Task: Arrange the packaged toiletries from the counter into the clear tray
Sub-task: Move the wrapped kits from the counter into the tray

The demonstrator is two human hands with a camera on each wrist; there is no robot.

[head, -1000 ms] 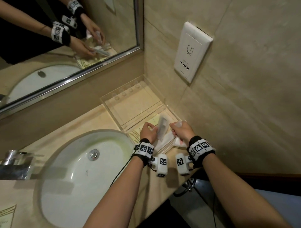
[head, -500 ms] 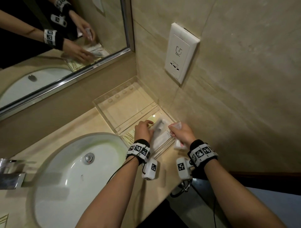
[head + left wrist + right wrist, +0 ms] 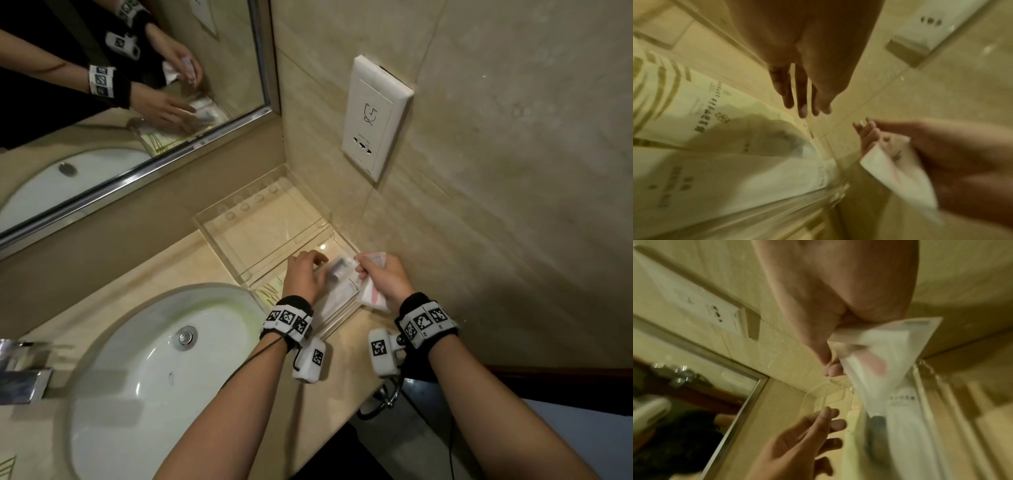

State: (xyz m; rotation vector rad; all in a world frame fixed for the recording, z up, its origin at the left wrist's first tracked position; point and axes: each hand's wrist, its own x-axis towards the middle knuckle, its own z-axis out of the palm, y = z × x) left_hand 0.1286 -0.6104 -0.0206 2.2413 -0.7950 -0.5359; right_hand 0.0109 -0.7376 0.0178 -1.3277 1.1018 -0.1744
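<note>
A clear tray (image 3: 337,328) sits in the counter's corner by the wall, its lid (image 3: 260,226) raised behind it. Several white and cream toiletry packets (image 3: 342,282) (image 3: 715,129) lie flat inside it. My left hand (image 3: 308,270) (image 3: 801,104) is over them with straight fingers and holds nothing. Just right of the tray, my right hand (image 3: 380,277) (image 3: 941,154) pinches a white sachet (image 3: 371,298) (image 3: 885,356) (image 3: 898,175) with a pink item inside, held tilted above the tray's right rim.
A white basin (image 3: 154,377) takes up the counter to the left, with a chrome faucet (image 3: 20,373) beyond it. A mirror (image 3: 102,102) runs behind and a wall socket (image 3: 373,116) is above the tray. The counter's front edge (image 3: 359,394) is close behind my wrists.
A second ago my left hand held a long white packet upright over the tray. That packet now lies in the tray and the hand has let go. The right hand still holds its sachet.
</note>
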